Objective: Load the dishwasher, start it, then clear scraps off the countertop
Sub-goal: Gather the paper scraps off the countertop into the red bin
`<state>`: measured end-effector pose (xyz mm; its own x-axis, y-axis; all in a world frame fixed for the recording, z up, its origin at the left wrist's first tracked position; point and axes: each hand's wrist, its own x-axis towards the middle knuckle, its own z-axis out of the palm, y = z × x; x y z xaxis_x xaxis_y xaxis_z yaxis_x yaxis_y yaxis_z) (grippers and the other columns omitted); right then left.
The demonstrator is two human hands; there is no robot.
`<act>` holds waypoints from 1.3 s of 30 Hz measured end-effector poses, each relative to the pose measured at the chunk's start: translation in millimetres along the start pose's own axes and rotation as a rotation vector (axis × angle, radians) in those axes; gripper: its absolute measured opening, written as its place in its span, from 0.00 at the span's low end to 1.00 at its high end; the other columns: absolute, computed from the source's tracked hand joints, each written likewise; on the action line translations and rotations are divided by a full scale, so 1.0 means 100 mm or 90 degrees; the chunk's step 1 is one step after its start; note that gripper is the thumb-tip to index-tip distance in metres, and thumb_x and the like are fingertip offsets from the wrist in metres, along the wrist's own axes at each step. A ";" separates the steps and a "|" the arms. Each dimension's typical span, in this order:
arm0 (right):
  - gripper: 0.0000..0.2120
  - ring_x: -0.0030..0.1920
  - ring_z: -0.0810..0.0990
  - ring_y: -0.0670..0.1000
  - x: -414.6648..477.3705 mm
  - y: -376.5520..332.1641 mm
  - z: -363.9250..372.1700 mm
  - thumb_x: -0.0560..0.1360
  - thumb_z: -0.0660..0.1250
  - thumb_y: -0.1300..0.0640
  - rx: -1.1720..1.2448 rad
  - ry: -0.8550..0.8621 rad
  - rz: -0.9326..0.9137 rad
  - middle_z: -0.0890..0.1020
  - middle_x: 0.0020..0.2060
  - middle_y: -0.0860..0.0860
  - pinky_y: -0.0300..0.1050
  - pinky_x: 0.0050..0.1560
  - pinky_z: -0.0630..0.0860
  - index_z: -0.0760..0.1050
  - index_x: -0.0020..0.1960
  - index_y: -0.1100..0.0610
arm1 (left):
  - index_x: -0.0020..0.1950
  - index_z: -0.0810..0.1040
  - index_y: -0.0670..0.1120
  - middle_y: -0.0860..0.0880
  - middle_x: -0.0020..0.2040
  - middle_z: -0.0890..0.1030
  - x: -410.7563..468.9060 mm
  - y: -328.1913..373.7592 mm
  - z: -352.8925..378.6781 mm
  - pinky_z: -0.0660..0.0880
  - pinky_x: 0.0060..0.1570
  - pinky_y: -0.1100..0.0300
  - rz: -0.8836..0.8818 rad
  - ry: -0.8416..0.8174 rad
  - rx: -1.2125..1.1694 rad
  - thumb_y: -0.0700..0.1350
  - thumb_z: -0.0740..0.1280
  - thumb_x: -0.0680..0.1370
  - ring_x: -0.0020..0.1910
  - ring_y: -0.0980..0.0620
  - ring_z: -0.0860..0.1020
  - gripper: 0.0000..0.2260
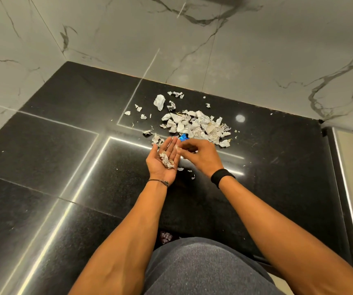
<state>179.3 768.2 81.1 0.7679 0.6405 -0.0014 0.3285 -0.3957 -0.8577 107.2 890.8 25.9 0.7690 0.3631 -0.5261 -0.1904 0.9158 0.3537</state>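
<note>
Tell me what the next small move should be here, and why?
Probably drop the scrap the right hand seems to pinch into the left hand, which lies palm up carrying a few; most of the pile lies on the countertop.

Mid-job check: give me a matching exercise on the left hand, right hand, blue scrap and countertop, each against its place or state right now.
Things:
1. left hand
2. right hand
3. blue scrap
4. countertop

States and places:
A. black and glossy
B. palm down, pinching a white scrap
C. palm up, crumpled paper scraps lying in it
D. at the near edge of the paper pile

Pairs: 1-C, 2-B, 3-D, 4-A
</note>
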 end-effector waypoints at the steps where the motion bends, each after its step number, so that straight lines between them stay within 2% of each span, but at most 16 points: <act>1: 0.09 0.44 0.84 0.42 0.02 -0.07 0.03 0.73 0.76 0.56 0.014 -0.004 -0.013 0.86 0.43 0.47 0.37 0.51 0.79 0.84 0.53 0.55 | 0.64 0.79 0.39 0.39 0.62 0.82 0.00 -0.03 0.01 0.75 0.60 0.53 -0.007 -0.005 0.014 0.54 0.55 0.84 0.59 0.44 0.81 0.23; 4: 0.10 0.46 0.83 0.43 0.02 -0.20 0.12 0.73 0.76 0.53 -0.036 -0.023 -0.042 0.86 0.44 0.47 0.39 0.51 0.80 0.83 0.53 0.52 | 0.59 0.81 0.40 0.40 0.55 0.84 -0.01 -0.11 0.06 0.75 0.59 0.50 -0.019 -0.003 0.019 0.53 0.54 0.85 0.52 0.43 0.84 0.21; 8: 0.09 0.47 0.83 0.46 -0.01 -0.22 0.13 0.75 0.74 0.52 -0.109 -0.039 -0.058 0.86 0.46 0.48 0.45 0.53 0.79 0.84 0.54 0.51 | 0.63 0.79 0.39 0.39 0.62 0.82 0.01 -0.09 0.04 0.76 0.62 0.47 -0.019 -0.028 -0.026 0.51 0.51 0.86 0.58 0.42 0.83 0.22; 11: 0.09 0.51 0.83 0.46 0.00 -0.21 0.10 0.76 0.72 0.53 -0.099 -0.050 -0.059 0.87 0.49 0.47 0.47 0.56 0.79 0.84 0.56 0.50 | 0.65 0.77 0.38 0.39 0.62 0.82 0.02 -0.08 0.01 0.72 0.70 0.47 -0.021 -0.033 -0.028 0.51 0.51 0.86 0.59 0.42 0.83 0.22; 13: 0.09 0.51 0.83 0.48 0.01 -0.21 0.11 0.78 0.70 0.54 -0.108 -0.059 -0.058 0.87 0.50 0.49 0.48 0.56 0.79 0.84 0.57 0.51 | 0.64 0.78 0.39 0.39 0.61 0.83 0.02 -0.08 0.01 0.74 0.68 0.49 -0.023 -0.037 -0.026 0.52 0.52 0.86 0.59 0.42 0.83 0.22; 16: 0.10 0.51 0.82 0.48 0.02 -0.23 0.14 0.79 0.67 0.55 -0.114 -0.085 -0.049 0.86 0.50 0.49 0.48 0.55 0.78 0.84 0.58 0.51 | 0.66 0.78 0.39 0.39 0.63 0.82 0.02 -0.08 0.01 0.74 0.67 0.48 -0.026 -0.028 -0.027 0.53 0.52 0.86 0.65 0.42 0.79 0.23; 19: 0.08 0.47 0.82 0.46 0.02 -0.23 0.15 0.77 0.70 0.55 -0.130 -0.062 -0.052 0.86 0.47 0.47 0.47 0.52 0.78 0.85 0.54 0.50 | 0.65 0.78 0.39 0.38 0.65 0.80 0.01 -0.06 -0.02 0.73 0.68 0.47 -0.023 -0.022 -0.021 0.53 0.53 0.85 0.65 0.40 0.78 0.22; 20: 0.07 0.46 0.82 0.45 0.02 -0.22 0.15 0.75 0.72 0.55 -0.122 -0.044 -0.044 0.86 0.45 0.46 0.47 0.51 0.78 0.85 0.52 0.50 | 0.65 0.78 0.39 0.39 0.65 0.80 0.00 -0.05 -0.03 0.74 0.67 0.48 -0.021 -0.026 -0.016 0.53 0.53 0.85 0.64 0.40 0.79 0.22; 23: 0.04 0.44 0.82 0.46 0.01 -0.17 0.11 0.74 0.73 0.57 -0.089 0.012 -0.004 0.86 0.42 0.47 0.47 0.52 0.79 0.85 0.48 0.52 | 0.63 0.79 0.40 0.39 0.63 0.82 -0.03 0.02 -0.05 0.82 0.54 0.53 -0.029 -0.033 -0.021 0.52 0.53 0.86 0.58 0.43 0.83 0.21; 24: 0.04 0.44 0.82 0.47 0.01 -0.12 0.08 0.74 0.73 0.58 -0.100 0.018 0.011 0.86 0.43 0.48 0.48 0.52 0.79 0.85 0.48 0.53 | 0.63 0.79 0.39 0.39 0.64 0.81 -0.03 0.04 -0.07 0.82 0.54 0.53 -0.034 -0.031 -0.031 0.52 0.54 0.85 0.58 0.43 0.83 0.21; 27: 0.07 0.45 0.82 0.48 -0.03 0.06 -0.03 0.74 0.72 0.62 -0.203 -0.052 0.049 0.86 0.46 0.49 0.48 0.55 0.79 0.84 0.51 0.55 | 0.61 0.80 0.36 0.36 0.66 0.79 -0.04 0.06 -0.11 0.77 0.65 0.47 -0.047 -0.027 -0.057 0.52 0.56 0.85 0.64 0.40 0.80 0.21; 32: 0.19 0.54 0.82 0.51 -0.21 0.21 -0.10 0.73 0.75 0.61 -0.297 -0.234 0.101 0.84 0.56 0.52 0.49 0.59 0.78 0.80 0.63 0.56 | 0.61 0.80 0.36 0.36 0.65 0.79 -0.07 0.01 -0.12 0.78 0.62 0.47 -0.067 -0.032 -0.067 0.52 0.56 0.85 0.63 0.39 0.81 0.22; 35: 0.21 0.56 0.79 0.54 -0.28 0.24 -0.06 0.73 0.75 0.59 -0.349 -0.254 0.062 0.80 0.57 0.53 0.51 0.58 0.77 0.78 0.66 0.54 | 0.61 0.79 0.36 0.36 0.67 0.78 -0.11 -0.04 -0.12 0.78 0.63 0.46 -0.080 -0.035 -0.064 0.52 0.57 0.85 0.64 0.39 0.80 0.22; 39: 0.18 0.56 0.78 0.55 -0.36 0.27 -0.07 0.74 0.72 0.60 -0.401 -0.251 -0.009 0.80 0.56 0.52 0.53 0.56 0.76 0.80 0.64 0.54 | 0.63 0.78 0.35 0.35 0.68 0.77 -0.16 -0.05 -0.13 0.76 0.65 0.46 -0.088 -0.041 -0.063 0.52 0.57 0.85 0.65 0.39 0.79 0.22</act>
<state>164.6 730.0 61.5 0.5456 0.7904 -0.2786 0.6809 -0.6119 -0.4024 88.2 882.3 22.1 0.8286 0.2244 -0.5128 -0.1374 0.9696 0.2023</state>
